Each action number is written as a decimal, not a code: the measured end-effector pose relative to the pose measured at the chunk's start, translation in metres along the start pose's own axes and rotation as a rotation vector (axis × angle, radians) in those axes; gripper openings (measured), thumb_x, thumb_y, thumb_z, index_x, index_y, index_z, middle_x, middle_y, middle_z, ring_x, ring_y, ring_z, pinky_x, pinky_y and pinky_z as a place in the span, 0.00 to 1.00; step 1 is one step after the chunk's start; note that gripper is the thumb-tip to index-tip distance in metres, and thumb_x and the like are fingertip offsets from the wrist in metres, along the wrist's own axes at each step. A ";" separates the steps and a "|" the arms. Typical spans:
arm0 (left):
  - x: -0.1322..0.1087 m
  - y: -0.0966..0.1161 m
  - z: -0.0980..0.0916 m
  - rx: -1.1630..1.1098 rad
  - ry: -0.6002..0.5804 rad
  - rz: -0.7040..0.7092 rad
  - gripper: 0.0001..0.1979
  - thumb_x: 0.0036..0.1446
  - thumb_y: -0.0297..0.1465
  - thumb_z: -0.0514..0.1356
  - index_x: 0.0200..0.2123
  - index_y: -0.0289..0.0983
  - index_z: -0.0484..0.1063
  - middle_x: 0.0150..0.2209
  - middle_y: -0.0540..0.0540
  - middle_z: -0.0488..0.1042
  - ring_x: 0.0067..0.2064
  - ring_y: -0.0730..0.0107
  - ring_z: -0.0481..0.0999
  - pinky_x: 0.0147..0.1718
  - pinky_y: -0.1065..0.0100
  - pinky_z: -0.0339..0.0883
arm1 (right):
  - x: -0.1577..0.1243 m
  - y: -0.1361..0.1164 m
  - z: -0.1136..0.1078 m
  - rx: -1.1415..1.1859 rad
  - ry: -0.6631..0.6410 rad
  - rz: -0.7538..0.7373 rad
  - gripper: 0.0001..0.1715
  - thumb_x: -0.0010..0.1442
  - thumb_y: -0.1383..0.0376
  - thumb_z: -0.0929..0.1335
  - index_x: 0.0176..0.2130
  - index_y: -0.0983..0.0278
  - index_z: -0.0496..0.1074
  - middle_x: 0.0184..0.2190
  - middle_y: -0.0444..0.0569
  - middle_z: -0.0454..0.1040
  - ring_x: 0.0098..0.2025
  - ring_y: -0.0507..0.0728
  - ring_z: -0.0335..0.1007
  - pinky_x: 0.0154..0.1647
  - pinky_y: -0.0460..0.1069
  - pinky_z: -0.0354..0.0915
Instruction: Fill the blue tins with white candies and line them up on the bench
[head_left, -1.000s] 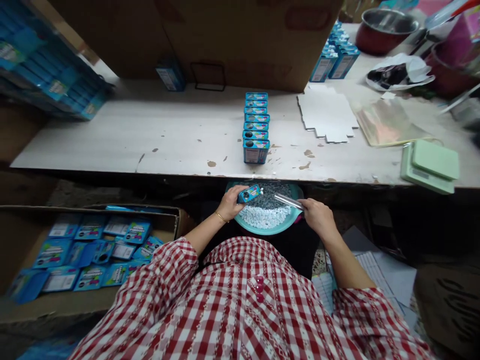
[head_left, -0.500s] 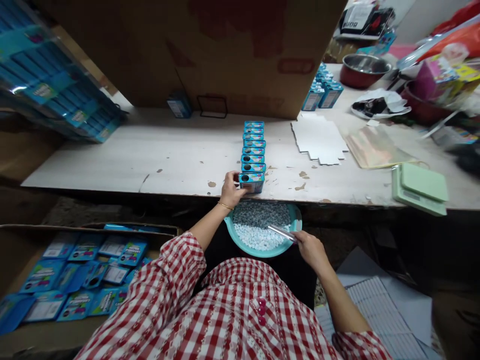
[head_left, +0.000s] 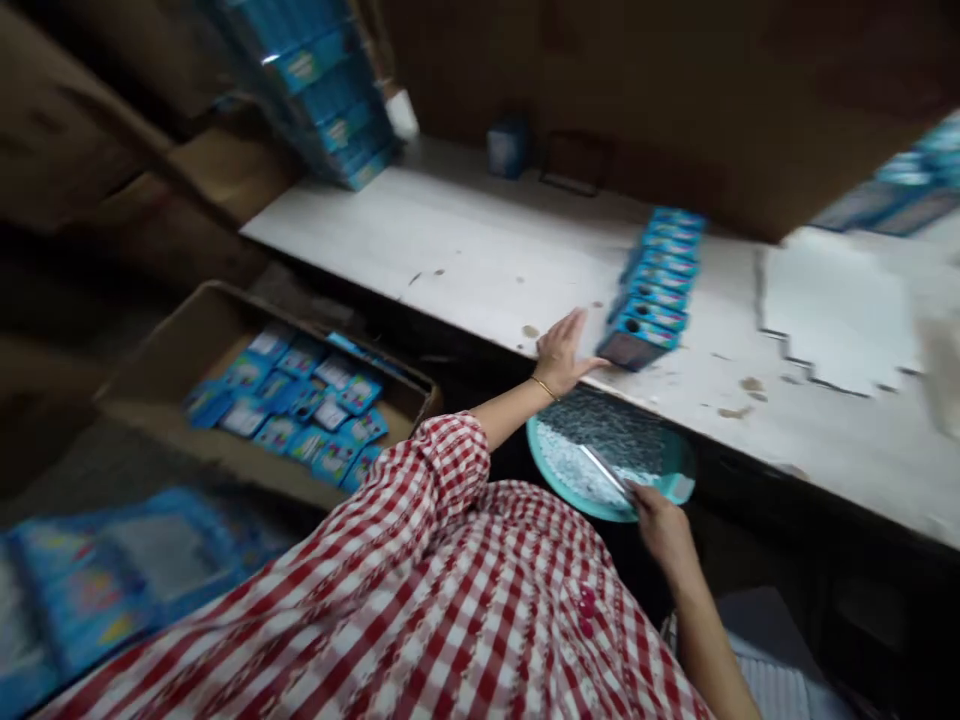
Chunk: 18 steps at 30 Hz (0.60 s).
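My left hand [head_left: 564, 352] is at the table's front edge with its fingers apart, holding nothing. Its thumb reaches toward the front of a row of small blue boxes [head_left: 654, 285]; whether it touches them I cannot tell. My right hand [head_left: 664, 530] is closed around the end of a shiny metal scoop [head_left: 606, 472]. The scoop's far end lies over a turquoise basin [head_left: 551, 474] of small pale pellets [head_left: 564, 455], just below the table edge. Part of the basin's contents is in the table's shadow.
An open carton [head_left: 154, 375] with flat blue packs stands at lower left. More blue packs [head_left: 120, 590] lie nearer, blurred. On the white table [head_left: 465, 255] are a white card sheet [head_left: 836, 305], a blue box [head_left: 508, 147] and a wire stand [head_left: 574, 165]. A large cardboard box [head_left: 637, 100] stands behind.
The view has swung left and tilted. My left hand has let go of the front blue box, its fingers now spread. My right hand still holds the scoop over the basin.
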<state>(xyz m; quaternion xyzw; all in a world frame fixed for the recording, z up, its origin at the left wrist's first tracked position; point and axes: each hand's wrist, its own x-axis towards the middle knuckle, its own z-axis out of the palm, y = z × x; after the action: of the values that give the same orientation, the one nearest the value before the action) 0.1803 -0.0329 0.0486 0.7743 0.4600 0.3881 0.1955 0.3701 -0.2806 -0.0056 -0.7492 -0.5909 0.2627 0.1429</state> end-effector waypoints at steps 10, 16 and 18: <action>-0.188 -0.219 -0.212 0.229 0.406 -1.205 0.24 0.45 0.25 0.64 0.45 0.31 0.61 0.54 0.31 0.61 0.59 0.46 0.57 0.56 0.43 0.49 | 0.047 0.012 0.020 0.187 -0.125 0.268 0.28 0.44 0.49 0.63 0.35 0.67 0.73 0.27 0.53 0.76 0.25 0.58 0.72 0.28 0.49 0.67; -0.217 -0.271 -0.235 0.399 0.071 -1.145 0.41 0.44 0.27 0.67 0.59 0.33 0.50 0.65 0.32 0.45 0.66 0.49 0.40 0.61 0.47 0.38 | 0.056 0.009 0.020 0.165 -0.164 0.362 0.25 0.42 0.50 0.65 0.34 0.65 0.73 0.24 0.51 0.76 0.25 0.59 0.73 0.27 0.49 0.67; -0.207 -0.282 -0.229 0.481 -0.087 -1.108 0.48 0.42 0.28 0.68 0.62 0.35 0.45 0.66 0.33 0.44 0.67 0.50 0.37 0.61 0.47 0.37 | 0.055 0.006 0.021 0.149 -0.172 0.396 0.26 0.40 0.49 0.65 0.34 0.65 0.73 0.24 0.51 0.76 0.25 0.60 0.74 0.28 0.50 0.67</action>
<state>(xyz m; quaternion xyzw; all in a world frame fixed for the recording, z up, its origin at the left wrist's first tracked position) -0.2137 -0.0828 -0.0825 0.4574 0.8611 0.0817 0.2063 0.3723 -0.2309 -0.0380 -0.8129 -0.4214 0.3912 0.0925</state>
